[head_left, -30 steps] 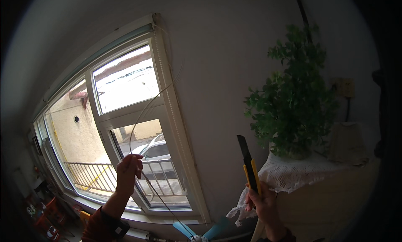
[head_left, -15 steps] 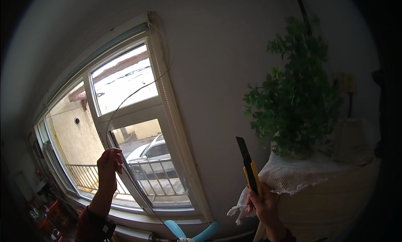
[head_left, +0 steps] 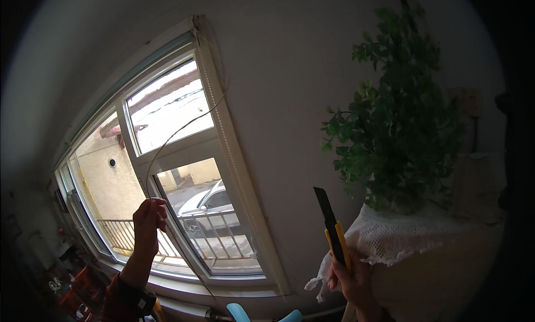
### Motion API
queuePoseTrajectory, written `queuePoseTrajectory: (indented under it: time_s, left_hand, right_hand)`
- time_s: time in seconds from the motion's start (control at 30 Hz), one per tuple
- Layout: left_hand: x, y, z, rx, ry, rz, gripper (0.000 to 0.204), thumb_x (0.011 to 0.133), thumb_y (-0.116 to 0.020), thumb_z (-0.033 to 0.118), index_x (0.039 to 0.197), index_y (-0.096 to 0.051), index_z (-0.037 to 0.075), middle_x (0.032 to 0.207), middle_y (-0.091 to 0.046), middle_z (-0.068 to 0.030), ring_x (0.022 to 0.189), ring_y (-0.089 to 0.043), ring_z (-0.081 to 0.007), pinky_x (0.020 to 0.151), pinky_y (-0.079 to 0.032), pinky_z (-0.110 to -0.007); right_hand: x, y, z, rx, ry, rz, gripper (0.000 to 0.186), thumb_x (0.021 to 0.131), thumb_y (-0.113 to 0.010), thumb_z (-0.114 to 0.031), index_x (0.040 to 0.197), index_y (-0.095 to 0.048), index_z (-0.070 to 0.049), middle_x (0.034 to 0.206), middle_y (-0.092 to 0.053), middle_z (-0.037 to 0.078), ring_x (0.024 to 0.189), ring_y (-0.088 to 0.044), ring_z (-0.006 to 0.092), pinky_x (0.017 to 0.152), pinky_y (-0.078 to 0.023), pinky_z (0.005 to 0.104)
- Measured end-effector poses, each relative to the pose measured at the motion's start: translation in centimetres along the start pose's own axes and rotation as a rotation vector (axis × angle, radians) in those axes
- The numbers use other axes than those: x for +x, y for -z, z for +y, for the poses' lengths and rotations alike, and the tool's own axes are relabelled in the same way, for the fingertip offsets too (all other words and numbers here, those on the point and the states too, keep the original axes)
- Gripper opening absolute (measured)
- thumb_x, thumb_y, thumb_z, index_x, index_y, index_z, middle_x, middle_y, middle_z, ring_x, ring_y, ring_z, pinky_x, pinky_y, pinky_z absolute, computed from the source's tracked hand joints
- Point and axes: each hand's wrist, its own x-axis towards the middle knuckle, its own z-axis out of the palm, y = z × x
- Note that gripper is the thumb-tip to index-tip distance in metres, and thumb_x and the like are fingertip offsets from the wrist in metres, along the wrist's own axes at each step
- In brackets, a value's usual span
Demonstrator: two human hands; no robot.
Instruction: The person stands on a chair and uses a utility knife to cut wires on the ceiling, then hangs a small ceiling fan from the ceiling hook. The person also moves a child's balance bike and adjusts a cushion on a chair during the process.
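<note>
In front of the window, my left hand [head_left: 148,221] is closed, its fingertips pinching a thin cord [head_left: 174,134]. From my fingers the cord curves up across the upper pane toward the window's top right corner. My right hand [head_left: 352,278] is wrapped round a yellow and black utility knife [head_left: 336,236]. Its dark blade points up and stands well out of the handle, apart from the cord. A beaded blind chain [head_left: 223,127] hangs along the right side of the window frame [head_left: 225,171].
A leafy green plant [head_left: 398,127] stands at the right on a white lace cloth [head_left: 390,235]. Blue fan blades [head_left: 238,312] show at the lower edge. Orange-red objects [head_left: 78,291] lie in shadow at the lower left. Outside are a railing [head_left: 223,233] and a white car [head_left: 209,204].
The view has shifted slightly, so the window sits a little further right and the fan blades lower. Both hands keep their hold on the cord and the utility knife.
</note>
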Motion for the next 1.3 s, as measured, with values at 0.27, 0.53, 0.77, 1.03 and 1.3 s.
queuePoseTrajectory:
  time_s: [0.27, 0.53, 0.77, 1.03, 1.3]
  left_hand:
    - [0.1, -0.5, 0.1, -0.007, 0.005, -0.011, 0.026, 0.097, -0.046, 0.025, 0.095, -0.061, 0.004, 0.065, -0.053, -0.0004, 0.046, -0.045, -0.0042, 0.040, -0.037, -0.018]
    - [0.3, -1.0, -0.3, -0.024, 0.001, -0.046, 0.026, 0.097, -0.046, 0.025, 0.095, -0.061, 0.004, 0.067, -0.054, -0.0013, 0.048, -0.048, -0.0048, 0.040, -0.039, -0.019]
    - [0.1, -2.0, -0.9, -0.018, 0.020, -0.077, 0.027, 0.097, -0.047, 0.026, 0.094, -0.061, 0.003, 0.068, -0.055, -0.0019, 0.048, -0.050, -0.0061, 0.042, -0.041, -0.019]
    - [-0.3, -3.4, -1.3, -0.031, 0.093, -0.100, 0.027, 0.096, -0.048, 0.025, 0.093, -0.062, 0.002, 0.068, -0.056, -0.0027, 0.048, -0.051, -0.0082, 0.042, -0.042, -0.020]
    - [-0.8, -4.0, -2.9, -0.058, 0.142, -0.127, 0.024, 0.096, -0.047, 0.020, 0.094, -0.062, 0.002, 0.068, -0.056, -0.0036, 0.048, -0.052, -0.0088, 0.043, -0.042, -0.021]
  right_hand:
    - [-0.3, 0.5, 0.2, 0.074, -0.023, -0.031, 0.022, 0.092, -0.050, -0.008, 0.112, -0.049, 0.002, 0.069, -0.054, 0.006, 0.054, -0.052, 0.0098, 0.053, -0.046, 0.0230]
    - [-0.4, 0.5, 0.1, 0.063, -0.046, -0.021, 0.023, 0.092, -0.050, -0.009, 0.113, -0.048, 0.002, 0.071, -0.055, 0.006, 0.055, -0.052, 0.0100, 0.054, -0.047, 0.0235]
    - [-0.4, 0.6, 0.2, 0.082, -0.071, -0.044, 0.021, 0.093, -0.049, -0.009, 0.111, -0.047, 0.001, 0.071, -0.055, 0.008, 0.057, -0.054, 0.0116, 0.055, -0.047, 0.0239]
    - [-0.6, 0.5, 0.0, 0.064, -0.109, -0.025, 0.022, 0.092, -0.050, -0.008, 0.111, -0.046, 0.002, 0.071, -0.056, 0.008, 0.057, -0.054, 0.0113, 0.055, -0.047, 0.0240]
    - [-0.8, 0.0, 0.2, -0.093, 0.114, 0.019, 0.010, 0.092, -0.054, -0.012, 0.099, -0.053, -0.005, 0.062, -0.051, -0.001, 0.052, -0.048, 0.0065, 0.049, -0.040, 0.0199]
